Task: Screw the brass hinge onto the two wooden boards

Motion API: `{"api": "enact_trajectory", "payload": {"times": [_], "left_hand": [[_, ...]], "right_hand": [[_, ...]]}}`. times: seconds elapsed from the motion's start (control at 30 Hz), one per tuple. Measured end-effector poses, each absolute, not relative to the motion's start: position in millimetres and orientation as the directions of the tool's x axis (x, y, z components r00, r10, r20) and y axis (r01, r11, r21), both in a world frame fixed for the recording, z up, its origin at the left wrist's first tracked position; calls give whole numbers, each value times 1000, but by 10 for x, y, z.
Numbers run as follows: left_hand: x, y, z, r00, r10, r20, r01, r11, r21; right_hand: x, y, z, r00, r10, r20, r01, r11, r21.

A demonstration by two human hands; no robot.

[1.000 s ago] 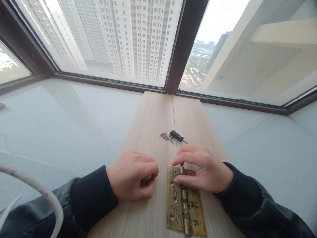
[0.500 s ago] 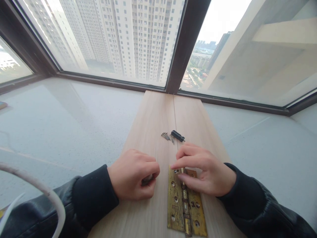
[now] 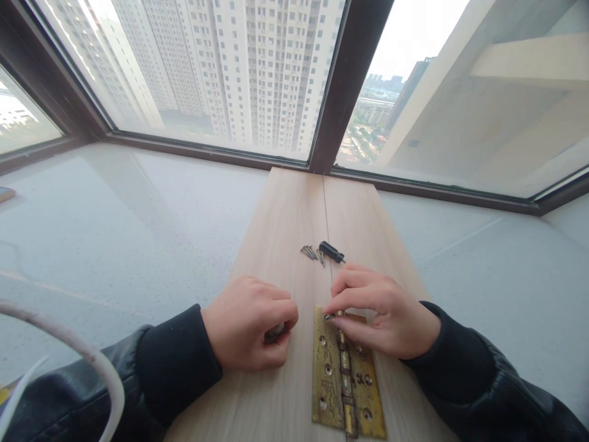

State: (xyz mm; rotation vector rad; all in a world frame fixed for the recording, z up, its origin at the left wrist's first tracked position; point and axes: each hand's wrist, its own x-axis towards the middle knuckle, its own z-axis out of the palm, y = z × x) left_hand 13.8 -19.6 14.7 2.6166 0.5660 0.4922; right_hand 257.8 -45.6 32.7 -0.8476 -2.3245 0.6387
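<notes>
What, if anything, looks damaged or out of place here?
The brass-coloured hinge, partly beneath the right hand, looks odd: dark blotches and brownish stains mark its surface, suggesting tarnish or wear. Nothing else stands out; the loose screws lie grouped beside the screwdriver.

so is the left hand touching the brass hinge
Apart. The head view shows it: a strip of pale wooden board lies plainly visible between the curled left hand and the brass hinge's left edge.

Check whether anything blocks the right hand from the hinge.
Nothing visible does: the right hand is over the far end of the hinge. The loose screws and screwdriver lie beyond it, out of the way.
</notes>
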Motion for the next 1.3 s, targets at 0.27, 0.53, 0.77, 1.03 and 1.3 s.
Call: {"api": "enact_trajectory", "payload": {"times": [0.27,0.53,0.77,1.03,1.3], "left_hand": [[142,-182,153,854,455,252,311,-835,454],[128,-197,141,853,460,248,313,-830,461],[139,-193,155,853,455,256,309,-835,455],[131,-192,152,851,426,308,283,-865,413],[151,-181,179,798,394,455,236,-900,365]], "right_hand": [[2588,-445,348,-642,693,327,428,678,-597],[2591,-442,338,-661,667,344,399,701,-591],[2594,-440,343,-668,673,318,420,693,-586],[2597,-451,337,-640,689,341,413,682,-604],[2579,-433,364,-653,673,347,392,692,-606]]}}
